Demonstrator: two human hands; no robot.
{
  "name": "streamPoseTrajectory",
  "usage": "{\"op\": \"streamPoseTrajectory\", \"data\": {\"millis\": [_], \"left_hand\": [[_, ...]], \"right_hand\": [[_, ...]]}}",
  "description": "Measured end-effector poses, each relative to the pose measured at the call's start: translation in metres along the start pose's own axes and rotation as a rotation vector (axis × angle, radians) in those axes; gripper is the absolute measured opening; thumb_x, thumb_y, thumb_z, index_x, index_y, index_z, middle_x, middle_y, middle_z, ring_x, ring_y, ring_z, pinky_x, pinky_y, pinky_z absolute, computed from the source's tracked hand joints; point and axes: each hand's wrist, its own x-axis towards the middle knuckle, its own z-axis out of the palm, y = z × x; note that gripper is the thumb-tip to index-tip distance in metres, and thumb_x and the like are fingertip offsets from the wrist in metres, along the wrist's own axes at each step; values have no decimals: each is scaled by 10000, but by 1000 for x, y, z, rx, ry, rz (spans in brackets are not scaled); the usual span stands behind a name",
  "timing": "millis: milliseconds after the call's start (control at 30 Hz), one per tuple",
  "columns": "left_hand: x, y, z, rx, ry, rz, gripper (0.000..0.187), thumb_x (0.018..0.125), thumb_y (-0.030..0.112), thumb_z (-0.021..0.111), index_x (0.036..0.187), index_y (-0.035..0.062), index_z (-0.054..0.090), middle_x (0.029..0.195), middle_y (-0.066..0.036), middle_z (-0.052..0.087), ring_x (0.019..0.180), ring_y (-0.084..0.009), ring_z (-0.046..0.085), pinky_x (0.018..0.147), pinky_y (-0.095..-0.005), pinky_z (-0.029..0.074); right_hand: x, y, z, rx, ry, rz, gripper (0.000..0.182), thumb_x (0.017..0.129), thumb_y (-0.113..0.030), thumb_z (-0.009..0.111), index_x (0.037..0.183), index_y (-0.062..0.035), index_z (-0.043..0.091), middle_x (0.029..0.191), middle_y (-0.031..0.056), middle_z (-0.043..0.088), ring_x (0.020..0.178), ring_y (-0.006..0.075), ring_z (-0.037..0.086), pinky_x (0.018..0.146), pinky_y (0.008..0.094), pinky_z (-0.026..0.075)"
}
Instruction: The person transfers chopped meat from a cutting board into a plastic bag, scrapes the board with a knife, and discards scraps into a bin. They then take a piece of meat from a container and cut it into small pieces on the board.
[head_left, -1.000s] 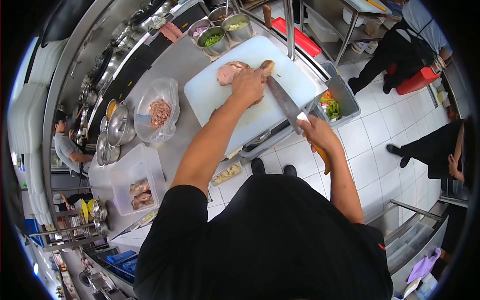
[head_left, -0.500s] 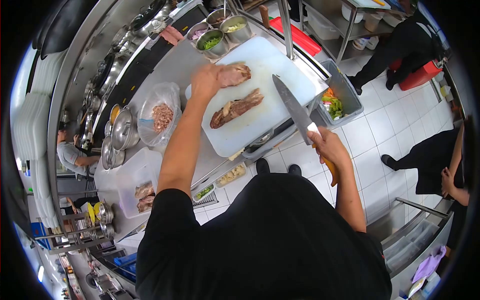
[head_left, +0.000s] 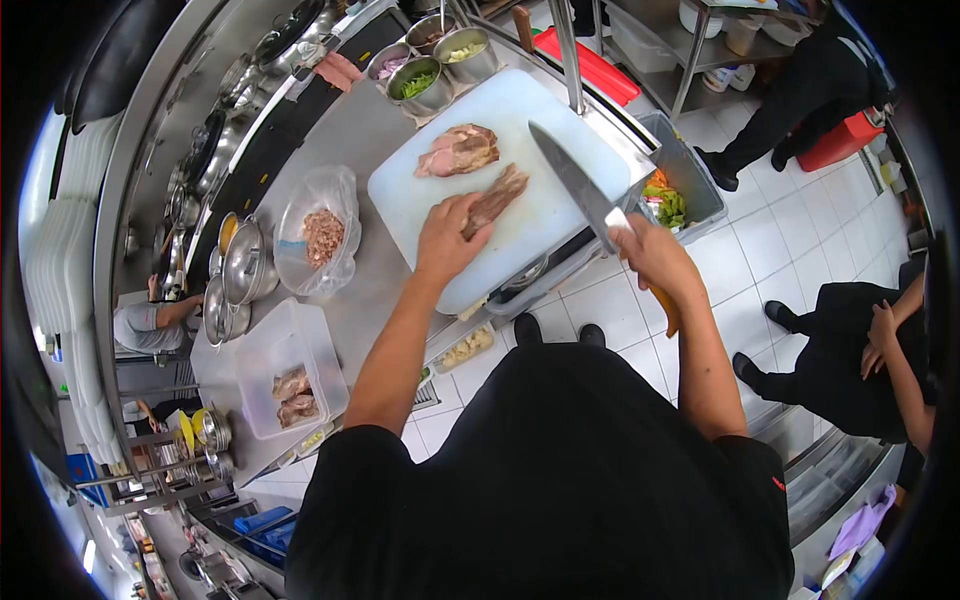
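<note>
My left hand [head_left: 449, 232] is closed round the near end of a long piece of meat [head_left: 501, 196] lying on the white cutting board [head_left: 410, 190]. Its lower part is hidden under my fingers. Beyond it, a second piece of meat [head_left: 458, 151], pink with a browned edge, rests untouched on the board. My right hand [head_left: 650, 252] grips a large chef's knife [head_left: 575, 178] by its yellow handle. The blade points up and left over the right side of the board, apart from the meat.
Left of the board are a plastic bag of chopped meat [head_left: 323, 237], metal bowls [head_left: 248, 262] and a plastic tub [head_left: 335, 372] holding meat pieces. Metal cups [head_left: 421, 87] stand behind. A grey bin [head_left: 700, 190] of vegetable scraps is at right. Two people stand on the right.
My left hand has let go of the far piece of meat and moved nearer, onto the long piece. The knife has shifted slightly up and left.
</note>
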Motion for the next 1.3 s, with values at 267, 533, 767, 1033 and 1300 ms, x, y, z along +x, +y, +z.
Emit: {"op": "streamPoseTrajectory", "data": {"millis": [267,533,767,1033,1300], "left_hand": [[64,45,11,-56,-193,55,427,866,385,715,1242,186,670,1264,-94,629,1222,-299,562,1039,-412,462],[80,45,16,-85,-182,150,303,869,358,705,1108,172,717,1115,-69,687,1126,-289,621,1014,-403,475],[75,58,37,24,7,24,215,860,348,706,1000,187,731,1028,-42,694,1042,-273,637,921,-427,489],[72,63,49,59,89,-30,158,875,334,668,921,204,746,925,-22,697,978,-260,640,846,-433,479],[78,60,51,59,111,6,133,874,281,663,895,170,733,918,-47,693,921,-280,647,809,-451,494]], "right_hand": [[31,5,-2,233,-3,111,482,979,-406,508,1070,56,609,689,116,591,440,226,579,449,369,487],[55,-11,1,211,-47,148,477,992,-410,530,1045,61,586,678,113,556,438,234,568,401,385,460],[30,-1,7,245,-67,139,489,1003,-400,509,1046,78,601,680,138,584,439,251,587,436,393,499],[-37,17,0,171,-99,225,447,1013,-357,505,1066,72,621,689,134,598,492,230,627,434,353,517],[52,-5,36,247,-89,100,502,990,-425,535,1048,67,613,751,137,605,502,230,607,419,365,496]]}}
